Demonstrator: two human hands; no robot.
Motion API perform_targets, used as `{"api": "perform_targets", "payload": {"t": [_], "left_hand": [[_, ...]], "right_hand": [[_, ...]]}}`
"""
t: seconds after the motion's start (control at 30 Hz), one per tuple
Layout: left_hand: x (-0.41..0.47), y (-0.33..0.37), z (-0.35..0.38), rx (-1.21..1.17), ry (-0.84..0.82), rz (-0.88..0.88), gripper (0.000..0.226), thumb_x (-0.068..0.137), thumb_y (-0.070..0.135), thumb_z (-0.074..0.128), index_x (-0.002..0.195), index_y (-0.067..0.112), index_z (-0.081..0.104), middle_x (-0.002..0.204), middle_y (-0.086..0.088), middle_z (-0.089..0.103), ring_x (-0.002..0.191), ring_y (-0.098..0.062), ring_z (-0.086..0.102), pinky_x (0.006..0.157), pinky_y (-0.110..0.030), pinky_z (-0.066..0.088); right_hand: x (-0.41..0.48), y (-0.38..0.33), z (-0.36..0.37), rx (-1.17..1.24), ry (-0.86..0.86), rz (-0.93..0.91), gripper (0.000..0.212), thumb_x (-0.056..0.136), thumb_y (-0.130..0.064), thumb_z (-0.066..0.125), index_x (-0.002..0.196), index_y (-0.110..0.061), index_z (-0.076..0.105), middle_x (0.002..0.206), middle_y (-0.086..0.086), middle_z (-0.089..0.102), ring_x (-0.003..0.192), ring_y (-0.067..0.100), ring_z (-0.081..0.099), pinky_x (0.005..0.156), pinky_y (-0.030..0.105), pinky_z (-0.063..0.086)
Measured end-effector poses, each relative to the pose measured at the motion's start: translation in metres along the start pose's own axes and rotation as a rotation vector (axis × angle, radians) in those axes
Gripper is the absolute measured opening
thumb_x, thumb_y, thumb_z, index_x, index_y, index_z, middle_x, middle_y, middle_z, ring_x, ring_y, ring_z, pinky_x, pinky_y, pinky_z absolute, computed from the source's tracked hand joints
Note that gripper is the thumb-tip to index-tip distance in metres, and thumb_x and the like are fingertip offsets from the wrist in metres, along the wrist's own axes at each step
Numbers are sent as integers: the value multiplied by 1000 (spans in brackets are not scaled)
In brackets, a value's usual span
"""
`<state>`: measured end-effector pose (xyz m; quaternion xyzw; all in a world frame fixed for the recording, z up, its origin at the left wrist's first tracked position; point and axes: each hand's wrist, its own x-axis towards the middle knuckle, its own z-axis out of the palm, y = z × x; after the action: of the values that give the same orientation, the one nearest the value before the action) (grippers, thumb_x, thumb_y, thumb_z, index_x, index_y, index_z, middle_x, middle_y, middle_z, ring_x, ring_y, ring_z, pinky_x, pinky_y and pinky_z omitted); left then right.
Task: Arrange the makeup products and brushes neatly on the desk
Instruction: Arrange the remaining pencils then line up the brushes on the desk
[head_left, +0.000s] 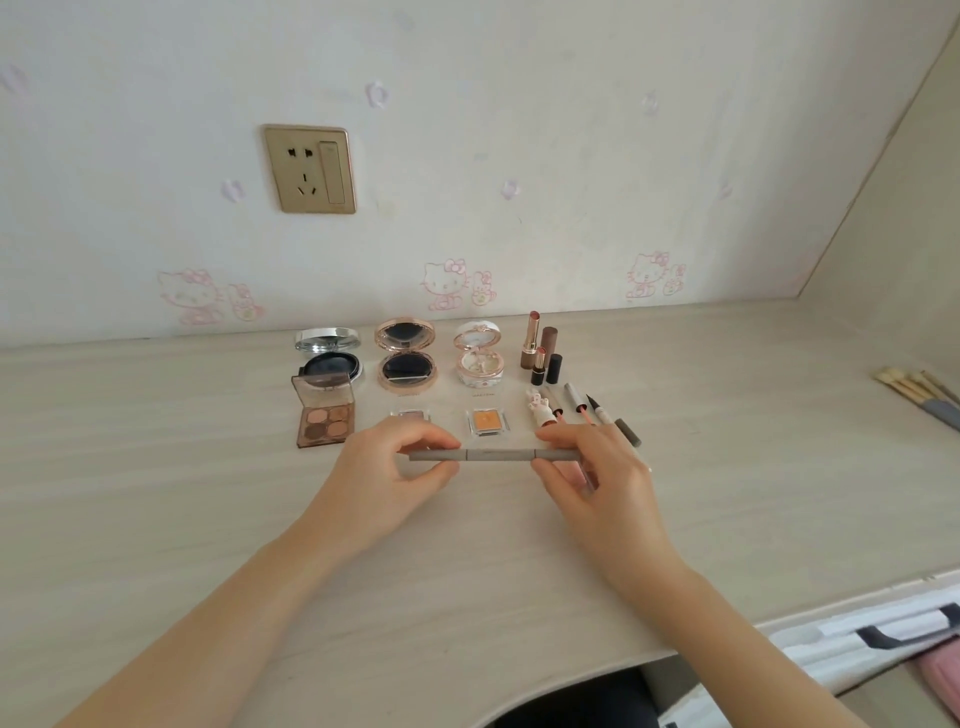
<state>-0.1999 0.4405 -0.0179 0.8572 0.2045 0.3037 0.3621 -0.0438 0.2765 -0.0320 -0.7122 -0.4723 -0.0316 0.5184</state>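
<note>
While both hands pinch it, the grey pencil (493, 454) lies level between them, left to right, over the desk (156, 467). The left hand (384, 467) grips the left end between thumb and fingertips; the right hand (597, 483) grips the right end the same way. The hands are apart, each clamped on the pencil.

Just beyond the left hand: a small clear pan (410, 415), partly hidden by the knuckles. Between the hands, just past the pencil: an orange pan (487, 422). Beyond the right hand's fingertips: a cluster of pens and liners (576, 402), close-packed, some running under the fingers. Left of the left hand: a four-shade palette (324, 418), lid up.

Further back, near the wall: three open compacts in a row, silver (328, 358), rose-gold (406, 358) and white (479, 361), then upright lipsticks (540, 348).

Room: plain desk surface runs wide to the left of the left hand and back toward the person. To the right it runs on to a bundle of brushes (919, 395), well apart. The desk's front edge (675, 649) curves in below the right forearm.
</note>
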Motion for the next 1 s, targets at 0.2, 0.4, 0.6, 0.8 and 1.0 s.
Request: {"api": "perform_targets", "payload": {"t": [0.2,0.4,0.6,0.8,1.0], "left_hand": [[1,-1,-3,-100,23,-72,20,73,12,80,84,27,73,84,15,71,85,-5,65,83,-16,47],[0,1,-4,-66,53,-38,28,72,13,81,93,28,71,84,15,70,87,-3,65,84,-11,45],[-5,20,2,324,-37,304,12,78,28,74,89,24,70,78,15,64,83,-9,55,73,-28,47],[-11,33,12,452,-46,423,9,81,20,73,88,19,69,81,12,64,77,-14,58,64,-33,51],[-15,38,16,470,-48,405,14,85,13,64,98,19,65,84,9,64,74,-13,60,55,-33,50]], "right_hand": [[-3,1,0,24,54,76,28,78,-18,75,103,-26,67,96,-18,57,97,8,56,75,10,46],[-2,1,0,-49,68,-30,20,79,-14,75,97,-20,69,97,-32,57,98,16,55,82,24,49],[-1,-2,1,-142,56,-203,15,83,-28,69,90,-15,71,80,-20,58,87,11,53,80,24,45],[-4,-8,3,-211,-17,-314,20,85,-24,67,90,-5,71,81,-13,56,83,9,49,78,17,42],[-6,-9,3,-294,-90,-395,16,89,-11,63,101,-4,70,84,1,66,84,20,53,81,26,44]]}}
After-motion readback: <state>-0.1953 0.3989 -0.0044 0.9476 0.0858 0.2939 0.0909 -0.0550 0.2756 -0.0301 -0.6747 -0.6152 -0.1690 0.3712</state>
